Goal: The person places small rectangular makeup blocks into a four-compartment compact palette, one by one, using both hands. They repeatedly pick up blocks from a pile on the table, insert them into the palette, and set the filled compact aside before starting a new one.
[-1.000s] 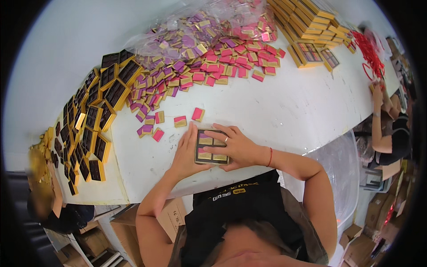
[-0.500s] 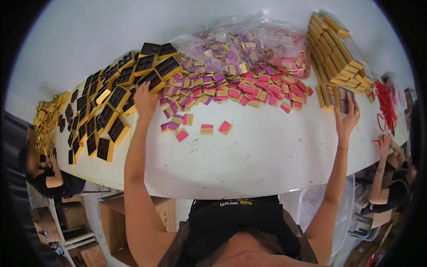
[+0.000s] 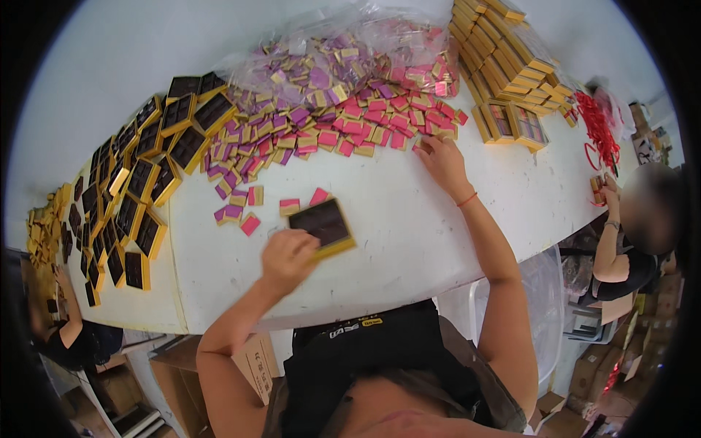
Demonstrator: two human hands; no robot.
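My left hand (image 3: 288, 259) is closed on the left side of a gold box with a dark tray inside (image 3: 321, 223), low over the near middle of the table. The tray looks unfilled. Just beyond it lie a few loose pink-and-gold wrapped pieces (image 3: 290, 207). My right hand (image 3: 442, 162) is at the right edge of a wide heap of pink-and-gold pieces (image 3: 369, 120), fingers bent together at one of them. Whether a piece is pinched there is hard to see. Purple-and-gold pieces (image 3: 252, 139) make up the heap's left part.
Open gold boxes with dark trays (image 3: 137, 186) crowd the left. Clear plastic bags (image 3: 314, 66) of pieces lie at the back. Filled boxes (image 3: 515, 124) sit before a tall stack of gold boxes (image 3: 504, 58); red ribbons (image 3: 599, 128) lie farther right. Co-workers (image 3: 621, 252) sit at both ends.
My left hand has brought a dark-trayed box from the left pile to the near middle. My right hand has left a filled box on the right and moved to the pink heap. The view has shifted.
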